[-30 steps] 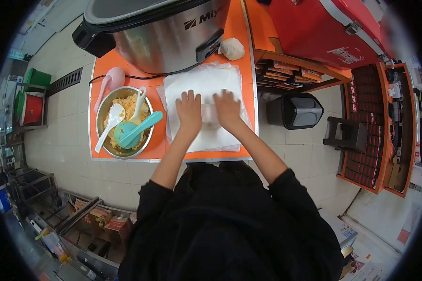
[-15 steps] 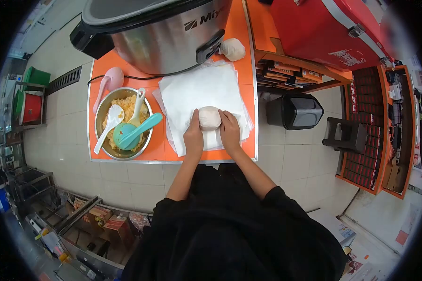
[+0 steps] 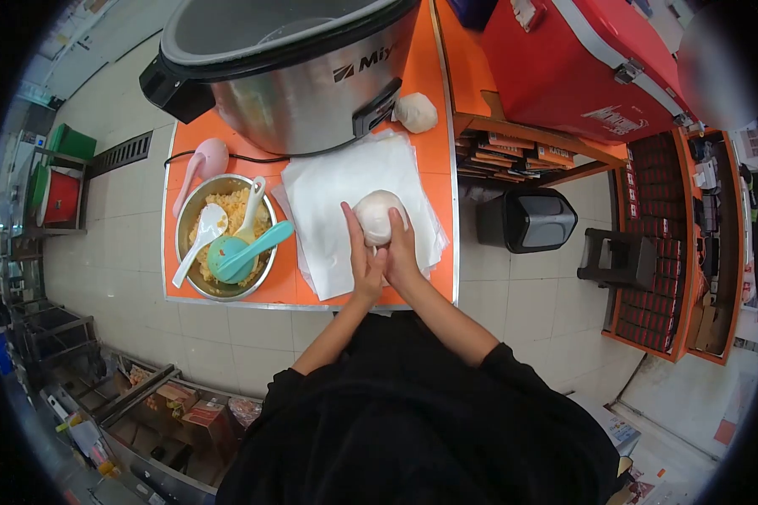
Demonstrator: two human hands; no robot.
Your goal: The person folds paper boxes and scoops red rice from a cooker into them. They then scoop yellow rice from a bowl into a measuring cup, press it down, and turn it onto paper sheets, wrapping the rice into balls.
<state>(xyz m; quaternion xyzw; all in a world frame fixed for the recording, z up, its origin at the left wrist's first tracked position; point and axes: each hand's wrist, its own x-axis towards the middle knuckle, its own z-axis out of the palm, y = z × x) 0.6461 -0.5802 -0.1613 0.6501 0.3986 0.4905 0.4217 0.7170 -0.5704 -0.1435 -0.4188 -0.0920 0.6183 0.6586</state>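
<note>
A round white paper-wrapped bundle is cupped between my two hands above a stack of white paper sheets. My left hand presses along its left side with the fingers stretched upward. Around the right and lower side curls my right hand. The heels of both hands meet below the bundle. What is inside the wrapping is hidden. To the left, a steel bowl holds yellowish rice, with a white spoon, another pale spoon and a turquoise scoop in it.
A large steel cooker stands at the back of the orange table. Beside it sits another wrapped bundle. A pink ladle lies behind the bowl. At right are a red cooler box, a black bin and a stool.
The bundle has been lifted and turned off the paper stack. My hands have closed in from its two sides to cup it from below. The view has shifted slightly.
</note>
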